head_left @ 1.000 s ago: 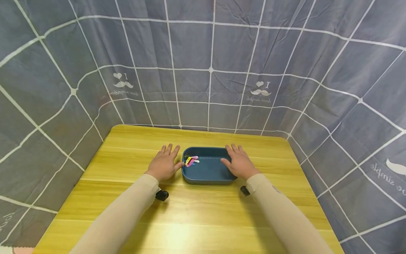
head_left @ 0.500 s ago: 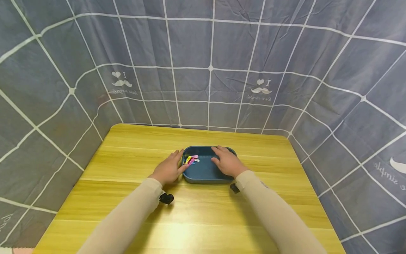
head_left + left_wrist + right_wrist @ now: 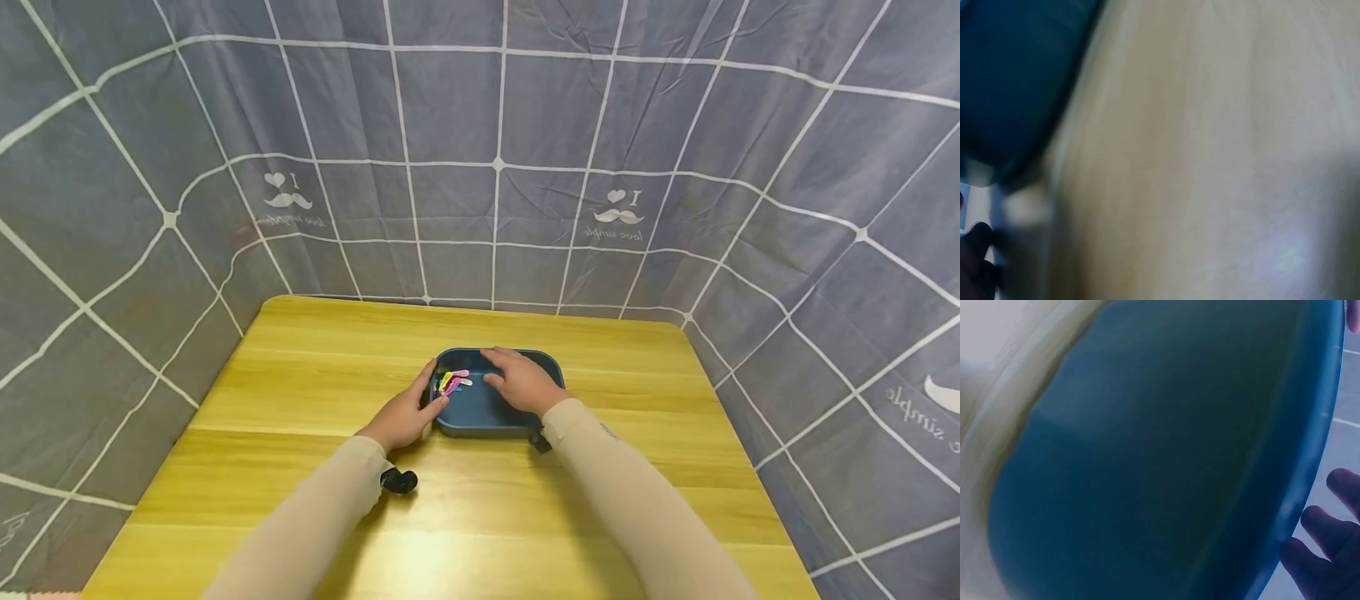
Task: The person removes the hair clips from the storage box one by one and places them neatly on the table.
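A dark blue tray [image 3: 553, 363] stands on the yellow wooden table [image 3: 315, 383]. Several small coloured clips [image 3: 452, 382], pink and yellow among them, lie in its left end. My left hand [image 3: 408, 408] lies against the tray's left wall, fingers fairly straight and thumb at the near corner. My right hand [image 3: 517, 385] hovers over the tray's middle with relaxed fingers pointing left towards the clips, holding nothing. The right wrist view is filled by the blurred tray [image 3: 1147, 456], with fingertips [image 3: 1325, 550] at the lower right. In the left wrist view the tray [image 3: 1010, 81] is a blur at the upper left.
Grey cloth with a white grid [image 3: 495, 167] walls the table on three sides. A black wrist camera [image 3: 397, 481] shows under the left sleeve, and another [image 3: 536, 442] under the right.
Both hands have closed in on the tray. The left slid from the table up against its left wall. The right moved left from the tray's right end to above its middle.
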{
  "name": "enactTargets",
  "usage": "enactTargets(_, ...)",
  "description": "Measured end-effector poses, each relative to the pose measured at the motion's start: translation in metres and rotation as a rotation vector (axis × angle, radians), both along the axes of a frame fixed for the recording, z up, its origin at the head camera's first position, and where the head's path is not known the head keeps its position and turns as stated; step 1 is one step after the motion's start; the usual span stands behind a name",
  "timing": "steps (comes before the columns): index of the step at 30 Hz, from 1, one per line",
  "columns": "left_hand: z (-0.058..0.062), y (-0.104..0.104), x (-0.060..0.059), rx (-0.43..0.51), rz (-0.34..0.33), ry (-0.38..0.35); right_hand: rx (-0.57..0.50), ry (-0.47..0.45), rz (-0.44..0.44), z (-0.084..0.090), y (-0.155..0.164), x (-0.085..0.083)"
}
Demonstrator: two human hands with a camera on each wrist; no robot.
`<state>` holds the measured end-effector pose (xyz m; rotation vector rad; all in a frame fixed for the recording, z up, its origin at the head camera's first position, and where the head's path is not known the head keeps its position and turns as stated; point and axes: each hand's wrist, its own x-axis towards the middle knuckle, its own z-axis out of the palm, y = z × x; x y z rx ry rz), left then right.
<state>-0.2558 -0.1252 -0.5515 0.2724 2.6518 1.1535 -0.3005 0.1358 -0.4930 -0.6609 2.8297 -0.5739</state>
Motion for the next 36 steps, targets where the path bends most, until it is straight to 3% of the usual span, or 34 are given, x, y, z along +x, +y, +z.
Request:
enactTargets(12,-0.012,0.000,0.005,0.109,-0.021,-0.025,-0.115,-0.051,0.024,-0.010,-0.015,-0.016)
enactTargets(25,-0.015,-0.001,0.005,0.104,0.005,-0.006,-0.175,-0.163,0.065,0.007,-0.025,-0.028)
enactTargets(36,-0.017,0.001,0.007,0.115,0.013,-0.033,-0.161,-0.246,0.109,-0.012,-0.035,-0.043)
